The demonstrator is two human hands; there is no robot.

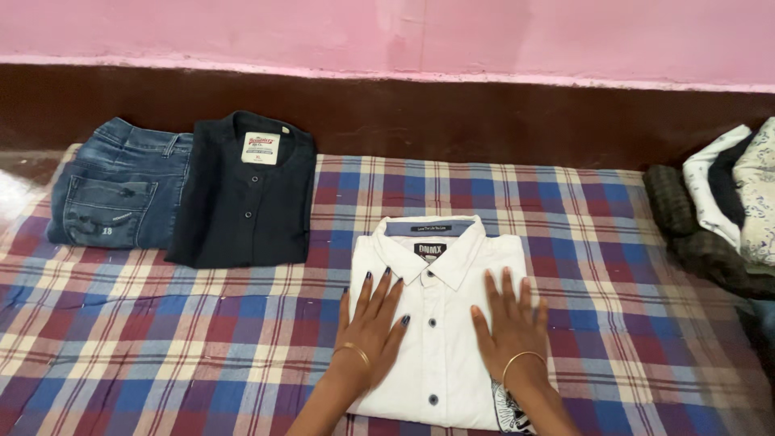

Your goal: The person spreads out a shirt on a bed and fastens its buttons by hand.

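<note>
White cotton fills the middle of the head view: a folded white shirt (440, 323) lies collar-up on a checked blanket (161, 355) of red, blue and cream squares, its dark buttons running down the front.

Both of the person's hands lie flat on it, palms down. The left hand (373, 323) presses the shirt's left half, its fingers (386, 292) slightly spread and pointing toward the collar, nails painted dark, a thin gold bangle (353, 352) at the wrist. The right hand (510, 323) rests on the right half, fingers (507, 289) close together with small gaps, and it wears a gold bangle (521, 359) too. Neither hand grips anything; the fingers are stretched out against the cloth. The 2 hands sit apart, with the button strip between them.

Farther back on the blanket, to the left, a folded black shirt (242, 198) lies collar-up with a pale label inside the neck. Just beside it, touching its left edge, sit folded blue jeans (121, 194), a back pocket facing up.

At the right edge a loose heap of clothes (722, 210) in dark check, white and pale print spills off the blanket. Behind everything runs a dark brown wall band (452, 113) under pink paint.
</note>
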